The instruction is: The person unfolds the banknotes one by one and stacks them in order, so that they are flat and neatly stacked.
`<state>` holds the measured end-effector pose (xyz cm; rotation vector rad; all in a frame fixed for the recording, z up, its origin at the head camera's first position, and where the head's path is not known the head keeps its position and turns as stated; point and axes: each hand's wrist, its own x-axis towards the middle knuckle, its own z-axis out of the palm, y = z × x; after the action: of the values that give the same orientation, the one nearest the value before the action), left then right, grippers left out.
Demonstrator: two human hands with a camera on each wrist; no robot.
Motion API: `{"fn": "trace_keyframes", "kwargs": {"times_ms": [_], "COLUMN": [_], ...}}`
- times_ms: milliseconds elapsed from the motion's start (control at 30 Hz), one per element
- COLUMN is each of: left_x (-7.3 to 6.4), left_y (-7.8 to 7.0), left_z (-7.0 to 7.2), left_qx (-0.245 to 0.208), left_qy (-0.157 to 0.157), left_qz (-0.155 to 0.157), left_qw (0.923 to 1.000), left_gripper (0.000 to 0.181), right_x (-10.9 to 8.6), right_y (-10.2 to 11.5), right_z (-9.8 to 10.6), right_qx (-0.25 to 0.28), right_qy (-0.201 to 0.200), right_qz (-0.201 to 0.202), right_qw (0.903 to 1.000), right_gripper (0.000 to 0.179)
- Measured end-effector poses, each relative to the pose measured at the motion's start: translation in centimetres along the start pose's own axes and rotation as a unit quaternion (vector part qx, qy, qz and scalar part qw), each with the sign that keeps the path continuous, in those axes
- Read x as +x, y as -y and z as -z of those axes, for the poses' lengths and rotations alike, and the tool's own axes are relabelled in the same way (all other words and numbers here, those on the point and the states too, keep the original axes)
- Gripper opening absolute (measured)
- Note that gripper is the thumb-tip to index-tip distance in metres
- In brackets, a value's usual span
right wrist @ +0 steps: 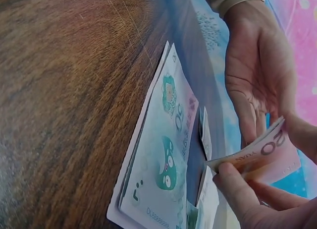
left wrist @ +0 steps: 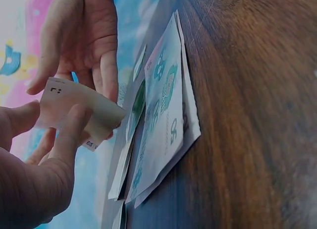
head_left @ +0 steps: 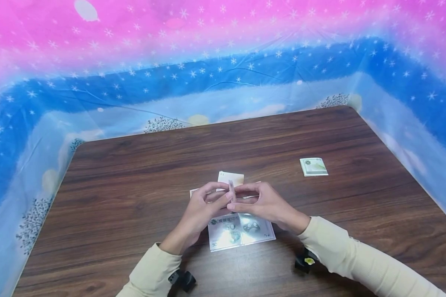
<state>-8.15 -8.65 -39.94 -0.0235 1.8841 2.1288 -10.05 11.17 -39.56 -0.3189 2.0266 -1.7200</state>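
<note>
Head view: left hand (head_left: 200,210) and right hand (head_left: 269,206), frame centre, pinch folded 20 note (head_left: 231,190), fingers curled; 50 note (head_left: 226,235) lies just below; left wrist view: 20 note centre-left; right wrist view: 20 note lower right.

A pink, blue and white fabric backdrop (head_left: 223,41) printed with white snowflakes (head_left: 193,74) and dark bushes (head_left: 34,225) borders three sides of a dark brown wood-grain surface (head_left: 134,177). The far corners are rounded.
</note>
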Motion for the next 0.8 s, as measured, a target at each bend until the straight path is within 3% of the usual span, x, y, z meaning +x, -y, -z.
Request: {"fn": "trace_keyframes", "kwargs": {"times_ms": [233,433,800], "left_x": [0.0,-0.3,-0.7], "left_y": [0.1,-0.2,-0.5], "left_z": [0.4,0.7,1.7], "left_qx": [0.009,0.016,0.026], "left_qy": [-0.005,-0.018,-0.053], "left_qz": [0.006,0.008,0.008], "left_qw": [0.9999,0.9997,0.9982], "left_gripper": [0.036,0.039,0.036], "right_x": [-0.3,-0.8,-1.3], "right_y": [0.2,0.6,0.2], "right_z": [0.2,0.8,2.2], "right_qx": [0.005,0.04,0.051], "right_qy": [0.011,0.024,-0.02], "right_qz": [0.001,-0.022,-0.04], "right_qw": [0.9999,0.9987,0.9977], "right_gripper": [0.062,0.063,0.052]}}
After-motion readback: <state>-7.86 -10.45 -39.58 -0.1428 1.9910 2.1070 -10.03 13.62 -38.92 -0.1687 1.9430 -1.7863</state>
